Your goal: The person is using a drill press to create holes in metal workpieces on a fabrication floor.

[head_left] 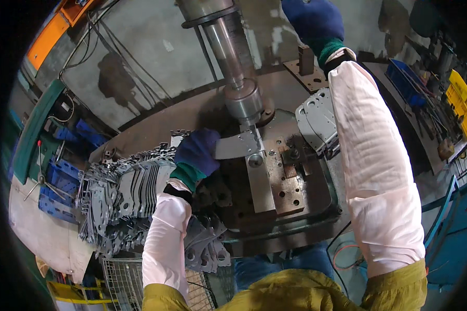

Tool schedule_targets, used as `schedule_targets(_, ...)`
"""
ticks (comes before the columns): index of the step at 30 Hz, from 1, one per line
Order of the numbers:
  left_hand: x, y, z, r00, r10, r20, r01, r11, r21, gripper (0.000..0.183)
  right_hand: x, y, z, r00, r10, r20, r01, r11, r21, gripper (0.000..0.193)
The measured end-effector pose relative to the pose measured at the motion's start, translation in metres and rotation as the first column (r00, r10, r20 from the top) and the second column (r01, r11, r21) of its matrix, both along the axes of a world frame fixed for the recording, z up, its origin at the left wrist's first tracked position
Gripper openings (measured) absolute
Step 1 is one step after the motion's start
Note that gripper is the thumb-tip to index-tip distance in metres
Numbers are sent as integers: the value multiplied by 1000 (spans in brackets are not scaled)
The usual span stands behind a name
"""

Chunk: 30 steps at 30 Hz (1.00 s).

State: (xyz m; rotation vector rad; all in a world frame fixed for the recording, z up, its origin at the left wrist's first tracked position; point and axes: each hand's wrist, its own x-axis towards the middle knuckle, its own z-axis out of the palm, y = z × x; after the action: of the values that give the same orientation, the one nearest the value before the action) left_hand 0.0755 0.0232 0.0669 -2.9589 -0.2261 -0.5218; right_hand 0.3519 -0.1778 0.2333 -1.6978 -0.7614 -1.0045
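Note:
My left hand (197, 151), in a blue glove with a green cuff, is closed on one end of a flat grey metal plate (237, 145). The plate's other end lies on a steel fixture block (261, 186), right under the thick cylindrical spindle (244, 103) of a press-like machine. High at the upper right, my right hand (314, 22), gloved the same way, is raised and looks curled. The picture's top edge cuts it off, so what it grips is hidden. Beside my right forearm rests a small stack of grey plates (316, 120).
Many holed metal plates (135, 194) are piled left of the fixture, some lying near the front edge. A wire basket (122, 282) stands below them. Blue bins (59, 179) are at the left. At the right are a blue tray (403, 80) and yellow bins (463, 101).

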Motion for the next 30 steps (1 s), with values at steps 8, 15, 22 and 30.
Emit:
schedule_targets(8,2,1,-3,1000,12,-13,-11,997,75,38,-6,3,3,995,6,-102,-4,1000,19,41)
schedule_targets(15,5,4,-6,999,-44,16,43,996,77,43,10,5,5,996,-73,-54,72,997,-25,42)
schedule_targets(22,4,9,-11,999,-43,7,42,995,87,45,7,8,4,993,-73,-94,70,997,-30,39)
schedule_targets(30,5,12,-11,999,-39,-18,40,997,64,45,14,11,3,999,-40,-18,40,999,10,36)
